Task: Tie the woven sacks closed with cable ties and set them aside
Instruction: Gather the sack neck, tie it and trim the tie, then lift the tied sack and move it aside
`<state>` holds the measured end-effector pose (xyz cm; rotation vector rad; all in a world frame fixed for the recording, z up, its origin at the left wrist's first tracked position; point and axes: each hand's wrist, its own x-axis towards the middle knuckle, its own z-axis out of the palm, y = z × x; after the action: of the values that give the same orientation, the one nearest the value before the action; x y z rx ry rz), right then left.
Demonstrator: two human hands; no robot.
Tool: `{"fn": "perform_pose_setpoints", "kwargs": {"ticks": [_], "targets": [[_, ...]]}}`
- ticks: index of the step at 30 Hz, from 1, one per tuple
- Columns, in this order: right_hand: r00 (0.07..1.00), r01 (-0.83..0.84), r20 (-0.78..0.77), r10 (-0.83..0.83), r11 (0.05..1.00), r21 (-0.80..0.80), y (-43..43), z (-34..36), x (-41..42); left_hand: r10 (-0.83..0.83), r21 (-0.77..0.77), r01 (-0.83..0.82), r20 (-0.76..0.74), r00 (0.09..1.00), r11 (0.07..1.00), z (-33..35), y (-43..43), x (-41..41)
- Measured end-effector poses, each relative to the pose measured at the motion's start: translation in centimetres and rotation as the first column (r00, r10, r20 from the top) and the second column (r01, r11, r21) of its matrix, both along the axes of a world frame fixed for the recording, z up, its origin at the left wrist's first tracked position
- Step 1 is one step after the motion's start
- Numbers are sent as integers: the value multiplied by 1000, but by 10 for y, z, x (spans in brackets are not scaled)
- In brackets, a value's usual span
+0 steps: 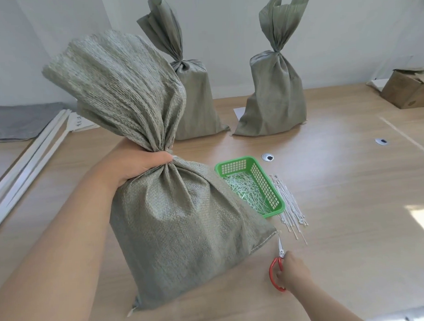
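Observation:
A filled grey-green woven sack [182, 233] stands upright on the wooden table in front of me. My left hand [136, 163] is clenched around its gathered neck, and the loose top fans out above my fist. No tie shows at the neck; my fingers cover it. My right hand [293, 270] rests on the table at the sack's lower right corner, gripping red-handled scissors [277, 269] with blades pointing away from me. A loose bundle of white cable ties [289, 205] lies right of a green basket. Two tied sacks [194, 96] [273, 95] stand at the back.
The green plastic basket [267, 182] beside the sack holds cut-off tie ends. A cardboard box [408, 88] sits at the far right. White strips [30, 154] and grey folded sacks [19, 121] lie at the left. Two round cable grommets [268, 157] are set in the tabletop.

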<state>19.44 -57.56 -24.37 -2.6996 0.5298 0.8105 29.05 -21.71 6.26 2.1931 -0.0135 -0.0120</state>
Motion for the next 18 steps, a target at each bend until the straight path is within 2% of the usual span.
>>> {"fn": "perform_pose_setpoints", "kwargs": {"ticks": [15,18], "targets": [[999,-18,44,18,1000,1,-2,-8,-3,47,41,-45,-38,998,998,-2,1,-7],[989,24,145,-26,1000,15,-3,10,7,57,71,-53,-44,997,996,1,0,-9]]}}
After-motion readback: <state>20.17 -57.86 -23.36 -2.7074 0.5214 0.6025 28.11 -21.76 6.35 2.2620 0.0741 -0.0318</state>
